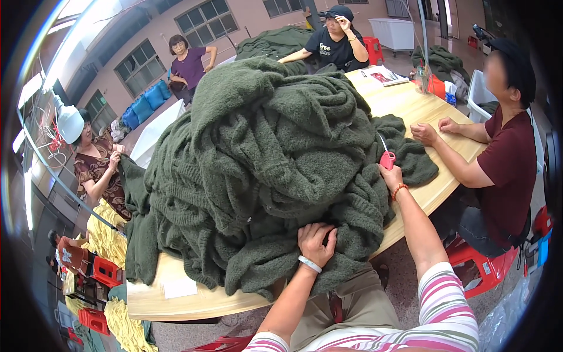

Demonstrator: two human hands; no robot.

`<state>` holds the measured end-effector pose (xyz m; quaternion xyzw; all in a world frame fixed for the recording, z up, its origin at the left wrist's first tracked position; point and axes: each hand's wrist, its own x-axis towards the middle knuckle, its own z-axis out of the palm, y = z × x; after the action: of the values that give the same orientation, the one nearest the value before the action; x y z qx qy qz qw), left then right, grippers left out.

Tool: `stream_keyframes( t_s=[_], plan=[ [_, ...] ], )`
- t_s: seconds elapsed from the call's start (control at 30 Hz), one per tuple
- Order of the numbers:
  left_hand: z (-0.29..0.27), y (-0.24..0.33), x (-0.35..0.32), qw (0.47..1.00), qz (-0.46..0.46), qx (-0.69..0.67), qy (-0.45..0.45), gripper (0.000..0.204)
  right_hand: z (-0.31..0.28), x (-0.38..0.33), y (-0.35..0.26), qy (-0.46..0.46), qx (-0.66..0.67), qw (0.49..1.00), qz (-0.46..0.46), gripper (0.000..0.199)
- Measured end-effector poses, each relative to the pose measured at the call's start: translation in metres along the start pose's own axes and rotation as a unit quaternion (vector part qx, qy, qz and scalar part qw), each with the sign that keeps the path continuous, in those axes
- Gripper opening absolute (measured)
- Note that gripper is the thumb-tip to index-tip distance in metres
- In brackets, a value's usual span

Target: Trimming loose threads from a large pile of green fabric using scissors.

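Observation:
A big heap of dark green knitted garments (pixel 293 141) covers most of the wooden table in front of me. My left hand (pixel 316 243) is at the heap's near edge, its fingers curled into a fold of a green knit garment (pixel 264 261). Farther right, my right hand (pixel 391 176) is closed around the red handle of a pair of scissors (pixel 387 159). Their thin metal blade points up and away, beside a green sleeve (pixel 404 146) spread on the tabletop. Part of the left fingertips is hidden in the fabric.
The pale wooden tabletop (pixel 390 101) curves around the heap, with a paper (pixel 180 287) at its near left. A person in maroon (pixel 507 158) sits at right on a red stool (pixel 484 273). Others are across and at left, one holding a green garment (pixel 134 182).

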<state>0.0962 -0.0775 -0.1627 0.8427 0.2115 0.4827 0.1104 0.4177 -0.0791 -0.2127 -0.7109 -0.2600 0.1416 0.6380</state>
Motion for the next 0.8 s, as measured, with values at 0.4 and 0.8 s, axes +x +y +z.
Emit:
stream_keyframes(
  t_s=[0.4,0.8],
  plan=[
    [-0.002,-0.001,0.000,1.000,-0.016,-0.019,0.015,0.005,-0.002,0.012,0.019,-0.016,0.012,1.000,0.024,0.025],
    [-0.005,-0.004,-0.002,0.998,-0.026,-0.044,0.031,0.006,-0.008,0.032,0.040,0.019,-0.032,0.999,0.031,0.031]
  ],
)
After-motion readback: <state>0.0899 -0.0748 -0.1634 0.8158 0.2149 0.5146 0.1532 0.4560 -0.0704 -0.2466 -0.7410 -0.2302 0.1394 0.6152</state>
